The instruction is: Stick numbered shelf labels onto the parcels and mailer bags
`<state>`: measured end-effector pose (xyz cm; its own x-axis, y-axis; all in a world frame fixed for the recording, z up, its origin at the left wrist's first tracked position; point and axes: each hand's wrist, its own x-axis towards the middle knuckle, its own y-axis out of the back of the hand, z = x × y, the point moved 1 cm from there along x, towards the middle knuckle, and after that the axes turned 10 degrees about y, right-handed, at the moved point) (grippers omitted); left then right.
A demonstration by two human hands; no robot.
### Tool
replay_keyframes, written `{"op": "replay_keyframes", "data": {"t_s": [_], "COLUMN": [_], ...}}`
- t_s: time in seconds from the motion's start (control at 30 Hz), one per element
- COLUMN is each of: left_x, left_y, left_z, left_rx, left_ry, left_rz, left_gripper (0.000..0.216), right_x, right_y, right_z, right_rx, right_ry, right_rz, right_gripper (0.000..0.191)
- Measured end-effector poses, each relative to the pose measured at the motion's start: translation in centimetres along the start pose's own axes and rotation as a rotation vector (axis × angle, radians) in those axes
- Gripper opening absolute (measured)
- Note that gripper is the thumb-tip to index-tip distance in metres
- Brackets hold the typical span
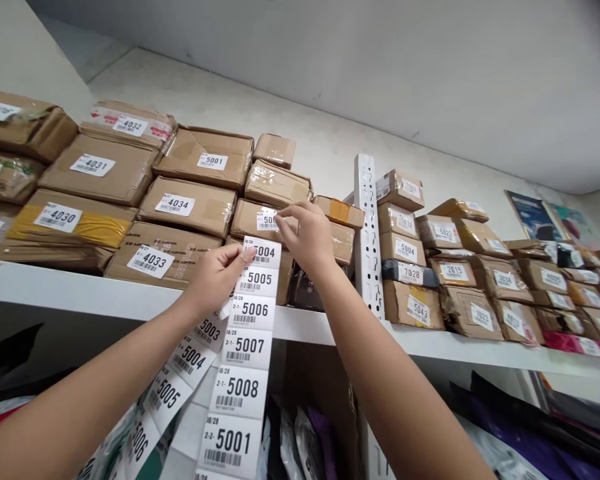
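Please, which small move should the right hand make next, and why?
Probably the right hand should press the small label flat against the box. It is at that label's right edge, partly covering the number, while the left hand holds the label strip, so the right one seems free for this.
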<state>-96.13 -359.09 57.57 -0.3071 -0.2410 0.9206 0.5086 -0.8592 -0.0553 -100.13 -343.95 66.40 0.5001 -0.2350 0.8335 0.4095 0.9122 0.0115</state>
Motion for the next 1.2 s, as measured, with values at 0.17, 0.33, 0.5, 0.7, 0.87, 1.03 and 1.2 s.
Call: {"op": "replay_keyframes", "data": {"t_s": [0.17,0.33,0.5,0.7,0.87,1.03,1.2], "left_x": [0.7,1.5,2.3,4.0,5.3,5.5,4.9], "left_y": [-0.5,-2.2,-2.9,-2.5,-1.9,-0.8,0.2], "left_z": [0.8,2.3,2.4,3.5,3.8,3.3,2.9], "left_rx": [-0.031,-0.281,-0.177,-0.183,-0.108,-0.002,0.111], "left_ry": [-0.074,0.103,0.015,0.069,0.086,0.062,0.072], "left_rz": [-0.012,0.026,0.190,0.016,-0.073,0.083,0.144], "left_gripper": [0.030,0.036,0.036,0.025,0.017,0.020,0.038], "right_x": [-1.8,-2.2,-1.7,0.8,5.1,8.2,9.2], "right_y": [1.5,0.9,0.0,-0.2,-1.0,-2.8,-3.2], "right_z": [-1.9,-1.3,-0.9,0.1,2.5,4.2,4.2], "right_rx": [0.634,0.582,0.683,0.407,0.304,0.111,-0.067], "right_ry": [-0.122,-0.277,-0.357,-0.200,-0.190,-0.156,-0.119], "right_rz": [-0.129,0.041,0.108,0.181,0.284,0.208,0.145], "right_gripper": [0.013,0.011,0.007,0.008,0.008,0.009,0.009]}}
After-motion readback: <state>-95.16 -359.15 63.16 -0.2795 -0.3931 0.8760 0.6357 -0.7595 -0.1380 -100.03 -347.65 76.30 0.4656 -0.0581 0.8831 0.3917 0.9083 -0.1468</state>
